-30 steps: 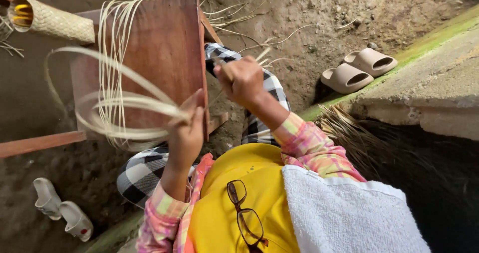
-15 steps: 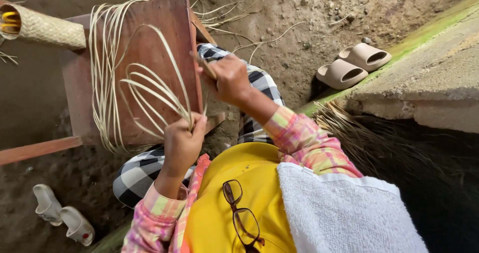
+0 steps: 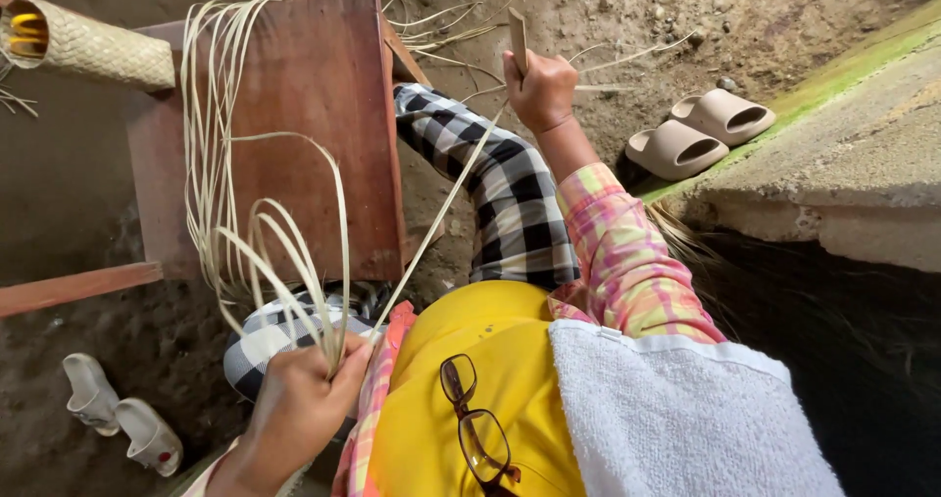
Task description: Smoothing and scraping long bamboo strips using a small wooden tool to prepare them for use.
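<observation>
Head view: left hand (image 3: 294,409), low left, pinches looped pale cane strips (image 3: 284,252) while right hand (image 3: 537,90), upper centre, fists a wooden-handled tool (image 3: 518,38), keeping one strip taut between them.

Left hand (image 3: 294,409) closed, pulled back; right hand (image 3: 537,90) seemingly fisted, arm extended.

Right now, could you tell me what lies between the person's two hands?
In the head view, one taut pale strip runs from left hand to right hand, crossing the checkered trousers.
</observation>
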